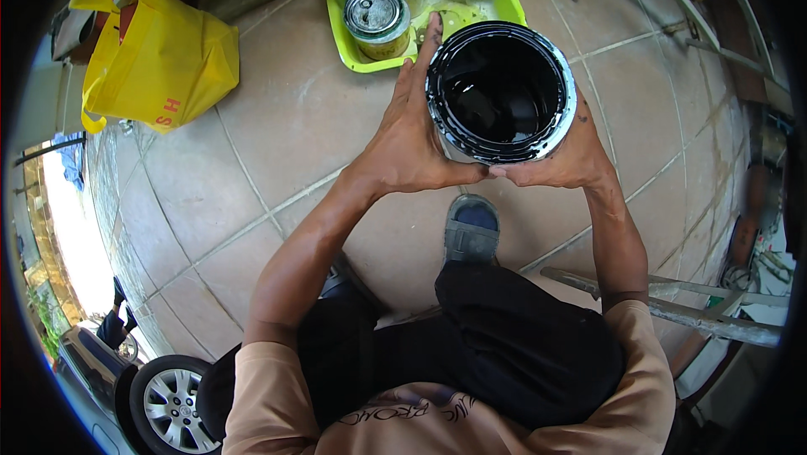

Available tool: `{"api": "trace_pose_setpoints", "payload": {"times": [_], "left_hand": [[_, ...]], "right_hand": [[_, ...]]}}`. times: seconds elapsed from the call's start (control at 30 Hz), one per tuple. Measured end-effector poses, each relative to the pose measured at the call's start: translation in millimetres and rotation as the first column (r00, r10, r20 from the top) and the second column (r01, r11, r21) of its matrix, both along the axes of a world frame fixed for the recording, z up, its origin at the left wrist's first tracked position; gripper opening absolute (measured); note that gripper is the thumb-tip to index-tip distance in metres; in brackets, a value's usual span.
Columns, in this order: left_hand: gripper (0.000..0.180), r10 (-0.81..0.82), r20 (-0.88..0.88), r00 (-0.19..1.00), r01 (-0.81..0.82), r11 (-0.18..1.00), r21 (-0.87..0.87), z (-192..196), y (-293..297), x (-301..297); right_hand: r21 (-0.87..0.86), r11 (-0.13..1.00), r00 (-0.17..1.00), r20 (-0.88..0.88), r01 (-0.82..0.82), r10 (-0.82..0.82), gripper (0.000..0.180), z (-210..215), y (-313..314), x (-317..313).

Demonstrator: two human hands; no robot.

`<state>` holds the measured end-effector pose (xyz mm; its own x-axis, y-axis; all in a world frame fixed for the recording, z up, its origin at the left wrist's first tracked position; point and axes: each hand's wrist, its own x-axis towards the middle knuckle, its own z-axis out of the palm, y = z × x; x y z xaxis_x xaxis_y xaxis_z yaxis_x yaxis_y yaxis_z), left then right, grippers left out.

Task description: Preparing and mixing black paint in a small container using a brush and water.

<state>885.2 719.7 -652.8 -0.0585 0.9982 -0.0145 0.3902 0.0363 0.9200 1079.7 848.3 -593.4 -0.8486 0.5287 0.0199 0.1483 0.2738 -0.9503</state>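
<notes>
Crouching over a tiled floor (286,119), the person is holding an open paint can (501,90) up in front of the chest, above a sandalled foot (472,228). The can is standing roughly upright, its long axis running vertically and its open mouth facing up toward the head; black paint is coating the rim and the inside walls.

The left hand (412,140) is pressing flat against the can's left side, fingers (427,47) extended and lying close together along the wall, thumb tucking under the near edge. The right hand (567,152) is cupping the right side, fingers wrapping round behind and mostly hidden, thumb meeting the other thumb below the rim.

Beyond the can, a green tray (353,52) is carrying a closed tin (377,20) and bottles. A yellow bag (160,64) is sitting well apart to the left.
</notes>
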Motion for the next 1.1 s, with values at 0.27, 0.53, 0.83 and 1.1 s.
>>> {"api": "trace_pose_setpoints", "payload": {"times": [0.27,0.53,0.83,1.1], "left_hand": [[0.143,-0.159,-0.498,0.853,0.038,0.969,-0.245,51.2,-111.2,-86.7],[0.129,0.277,-0.424,0.862,-0.426,0.85,-0.311,28.1,-242.2,-93.2],[0.11,0.495,-0.427,0.756,-0.639,0.7,-0.32,14.8,-303.4,-97.9],[0.102,0.707,-0.404,0.58,-0.814,0.505,-0.286,-7.9,-328.2,-109.5]], "right_hand": [[0.255,0.967,0.948,0.306,0.009,-0.09,0.11,-39.1,13.7,22.4],[0.399,0.896,0.847,0.529,-0.194,-0.052,0.106,-80.2,15.7,13.6],[0.42,0.839,0.723,0.69,-0.347,-0.047,0.098,-82.5,12.3,-17.7],[0.482,0.751,0.709,0.705,-0.451,-0.027,0.092,-80.0,10.5,-31.9]]}}
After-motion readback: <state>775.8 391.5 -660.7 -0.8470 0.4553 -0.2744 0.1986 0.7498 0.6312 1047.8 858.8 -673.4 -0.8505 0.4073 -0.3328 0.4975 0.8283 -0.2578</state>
